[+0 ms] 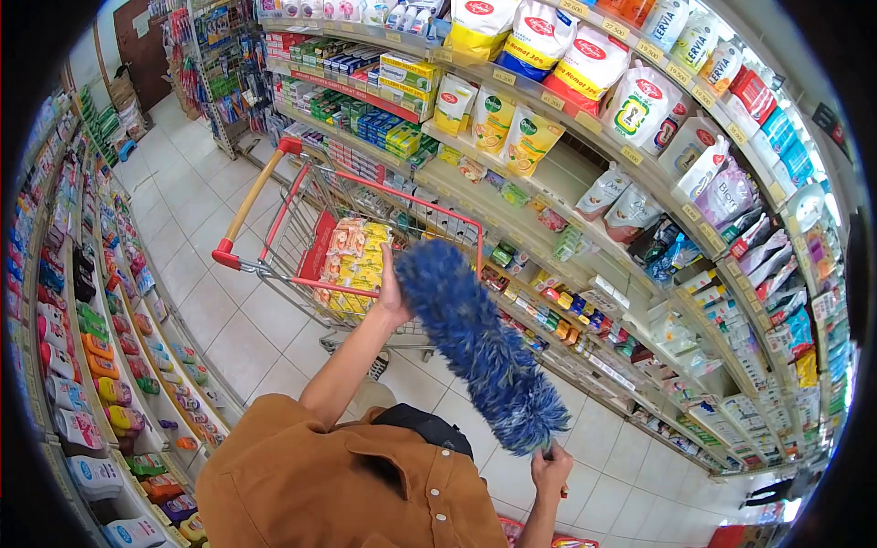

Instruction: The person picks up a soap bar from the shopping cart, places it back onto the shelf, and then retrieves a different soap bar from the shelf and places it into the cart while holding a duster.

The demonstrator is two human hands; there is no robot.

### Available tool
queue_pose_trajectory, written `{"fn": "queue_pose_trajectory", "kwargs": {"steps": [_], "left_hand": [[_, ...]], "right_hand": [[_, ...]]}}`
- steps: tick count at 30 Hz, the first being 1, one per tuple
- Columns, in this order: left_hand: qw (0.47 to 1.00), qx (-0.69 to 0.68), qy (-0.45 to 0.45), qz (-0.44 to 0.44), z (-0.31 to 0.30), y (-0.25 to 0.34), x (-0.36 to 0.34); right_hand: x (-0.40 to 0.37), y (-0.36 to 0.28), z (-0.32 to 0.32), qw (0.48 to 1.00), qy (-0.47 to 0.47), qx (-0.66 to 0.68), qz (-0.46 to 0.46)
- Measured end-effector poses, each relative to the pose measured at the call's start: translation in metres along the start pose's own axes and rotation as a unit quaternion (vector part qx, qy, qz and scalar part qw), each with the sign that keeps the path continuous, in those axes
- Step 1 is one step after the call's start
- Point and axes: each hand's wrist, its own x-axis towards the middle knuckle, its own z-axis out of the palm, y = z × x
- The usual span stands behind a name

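Note:
A fluffy blue duster stretches diagonally in front of my body, its handle end at the lower right. My right hand is closed around the handle just below the fibres. At the upper end, my left hand lies flat against the side of the duster head, its visible fingers stretched out and its thumb hidden. Just beyond my left hand stands a shopping cart with red edging and a yellow handle. Yellow and orange packets lie inside it.
Long shelves of pouches, boxes and packets curve along the right. Another stocked shelf runs close on my left. Pale floor tiles lie between them. A brown door is at the far left, and a person stands at the far right.

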Motion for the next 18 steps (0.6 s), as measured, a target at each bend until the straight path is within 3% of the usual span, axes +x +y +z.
{"fn": "queue_pose_trajectory", "kwargs": {"steps": [3,6,7,9,11,14,15,18], "left_hand": [[0.999,-0.032,-0.014,-0.025,-0.03,-0.006,0.011],[0.998,0.034,0.053,0.004,0.002,-0.003,-0.007],[0.997,0.055,0.037,0.033,0.009,-0.003,-0.009],[0.999,0.034,0.034,-0.006,-0.014,-0.004,-0.004],[0.999,0.023,0.04,-0.024,-0.026,-0.006,-0.002],[0.999,0.026,0.036,0.002,-0.018,-0.006,-0.006],[0.994,0.065,0.076,0.035,-0.006,-0.008,-0.009],[0.999,0.034,0.036,-0.014,-0.031,-0.008,-0.001]], "right_hand": [[0.005,-0.013,-0.003,0.999,0.018,-0.001,0.036],[0.003,-0.004,-0.005,0.999,0.032,0.008,-0.031],[0.004,-0.005,-0.008,1.0,0.024,-0.001,-0.015],[0.004,-0.01,-0.013,1.0,0.006,-0.019,0.018],[0.005,-0.004,-0.015,0.999,0.023,-0.021,-0.017],[0.008,-0.006,-0.017,0.999,0.0,-0.03,-0.015],[0.009,-0.007,-0.018,0.999,-0.016,-0.035,-0.006],[0.012,-0.004,-0.011,0.999,0.012,-0.028,0.012]]}}
